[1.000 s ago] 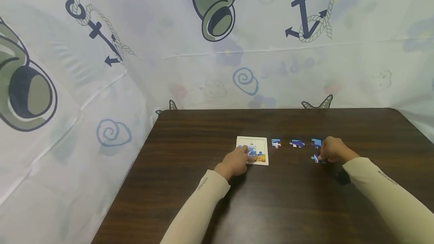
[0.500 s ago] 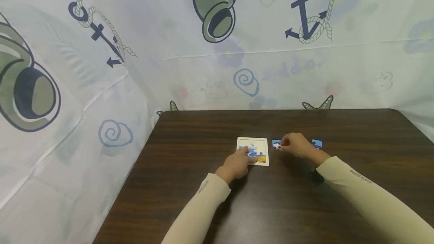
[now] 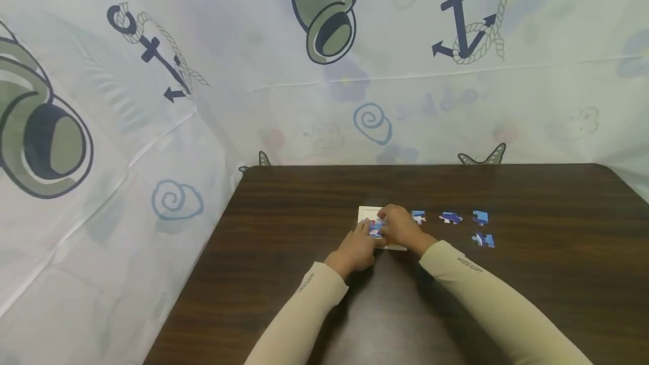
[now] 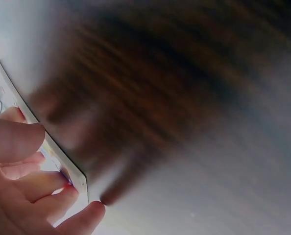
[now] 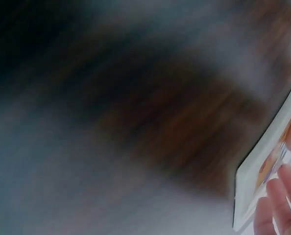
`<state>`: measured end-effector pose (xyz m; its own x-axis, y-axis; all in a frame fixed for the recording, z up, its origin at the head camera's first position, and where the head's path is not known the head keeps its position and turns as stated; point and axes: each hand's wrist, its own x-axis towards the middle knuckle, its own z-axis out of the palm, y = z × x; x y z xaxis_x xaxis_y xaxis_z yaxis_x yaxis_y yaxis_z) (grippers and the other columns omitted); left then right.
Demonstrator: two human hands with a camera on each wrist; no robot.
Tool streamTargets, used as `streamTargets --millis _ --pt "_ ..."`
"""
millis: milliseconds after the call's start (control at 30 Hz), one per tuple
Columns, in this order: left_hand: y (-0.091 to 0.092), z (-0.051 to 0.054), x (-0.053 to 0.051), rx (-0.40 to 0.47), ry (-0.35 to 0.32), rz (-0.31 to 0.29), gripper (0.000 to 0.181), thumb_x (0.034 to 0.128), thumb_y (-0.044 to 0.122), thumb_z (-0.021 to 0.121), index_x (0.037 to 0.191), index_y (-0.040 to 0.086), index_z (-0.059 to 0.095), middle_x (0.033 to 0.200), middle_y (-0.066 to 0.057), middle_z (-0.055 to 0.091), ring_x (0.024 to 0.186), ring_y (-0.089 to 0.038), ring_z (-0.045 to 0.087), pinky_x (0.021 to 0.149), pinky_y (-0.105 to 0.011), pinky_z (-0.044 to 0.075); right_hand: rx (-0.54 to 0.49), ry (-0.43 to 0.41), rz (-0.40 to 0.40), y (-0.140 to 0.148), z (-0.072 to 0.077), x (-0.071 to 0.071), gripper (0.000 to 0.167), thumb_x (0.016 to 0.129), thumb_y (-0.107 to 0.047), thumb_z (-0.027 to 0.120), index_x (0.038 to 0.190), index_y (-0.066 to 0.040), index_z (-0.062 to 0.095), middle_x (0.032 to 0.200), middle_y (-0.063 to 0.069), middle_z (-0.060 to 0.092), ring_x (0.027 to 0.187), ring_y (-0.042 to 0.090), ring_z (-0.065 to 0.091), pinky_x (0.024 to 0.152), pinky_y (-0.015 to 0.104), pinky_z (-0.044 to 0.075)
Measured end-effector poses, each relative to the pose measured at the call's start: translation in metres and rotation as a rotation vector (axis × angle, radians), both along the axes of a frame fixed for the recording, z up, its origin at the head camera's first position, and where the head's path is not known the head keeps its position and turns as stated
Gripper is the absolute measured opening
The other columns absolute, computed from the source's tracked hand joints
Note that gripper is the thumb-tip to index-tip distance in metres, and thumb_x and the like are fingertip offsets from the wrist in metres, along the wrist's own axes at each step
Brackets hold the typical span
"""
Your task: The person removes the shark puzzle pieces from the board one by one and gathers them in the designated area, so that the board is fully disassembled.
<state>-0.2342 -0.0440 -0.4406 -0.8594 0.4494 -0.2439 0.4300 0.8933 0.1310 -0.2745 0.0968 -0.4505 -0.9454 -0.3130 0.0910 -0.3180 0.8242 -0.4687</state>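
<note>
A small jigsaw puzzle in a pale square frame (image 3: 371, 212) lies on the dark wooden table. My left hand (image 3: 355, 249) rests on its left and lower part, fingers extended; the left wrist view shows these fingers (image 4: 52, 196) along the frame's edge. My right hand (image 3: 403, 228) reaches over the frame from the right and pinches a blue puzzle piece (image 3: 376, 228) with a spot of red above it. Both hands cover much of the picture. Fingers of the right hand (image 5: 285, 200) show over the frame corner in the right wrist view.
Right of the frame lie loose puzzle pieces: a blue and white one (image 3: 418, 217), a dark blue one (image 3: 450, 218), a light blue one (image 3: 480, 217) and another below it (image 3: 483, 240). A printed cloth (image 3: 304, 106) hangs behind the table (image 3: 284, 201).
My right hand has moved left from beside the loose pieces at the right to the puzzle frame. A piece with red now shows there. My left hand has stayed on the frame.
</note>
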Motion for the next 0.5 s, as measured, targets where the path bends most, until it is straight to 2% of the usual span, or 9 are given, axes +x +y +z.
streamTargets --millis 167,233,433,500 --pt "0.001 0.003 -0.002 -0.019 0.008 0.017 0.038 0.0873 0.012 0.06 0.125 0.007 0.062 0.156 -0.018 0.028 0.147 -0.03 0.025 0.111 -0.047 0.038 0.012 -0.033 -0.028 -0.009 0.008 -0.003 0.026 0.076 0.002 0.071 0.1 0.002 0.061 0.1 0.017 0.064 0.093 0.031 0.059 0.082 0.042 0.051" --pt "0.002 0.006 -0.002 -0.027 0.014 0.018 0.037 0.0868 0.012 0.06 0.122 0.004 0.064 0.155 -0.018 0.03 0.146 -0.029 0.027 0.11 -0.047 0.04 0.025 -0.043 -0.019 -0.011 0.011 -0.005 0.025 0.075 0.005 0.07 0.097 0.002 0.059 0.097 0.018 0.062 0.089 0.031 0.057 0.079 0.042 0.049" --pt "0.003 0.008 -0.002 -0.056 0.027 0.0 0.045 0.0837 0.014 0.062 0.129 0.019 0.061 0.155 -0.018 0.031 0.146 -0.027 0.029 0.106 -0.044 0.044 -0.001 -0.074 0.009 -0.01 0.011 -0.011 0.026 0.069 0.006 0.069 0.091 0.002 0.057 0.092 0.018 0.061 0.086 0.03 0.051 0.078 0.041 0.043" --pt "0.003 0.006 -0.003 -0.053 0.019 -0.001 0.046 0.0841 0.013 0.062 0.13 0.019 0.06 0.155 -0.018 0.03 0.146 -0.027 0.029 0.106 -0.044 0.044 -0.015 -0.095 0.008 -0.009 0.012 -0.012 0.027 0.067 0.005 0.069 0.092 0.002 0.057 0.093 0.018 0.061 0.089 0.031 0.052 0.08 0.042 0.042"
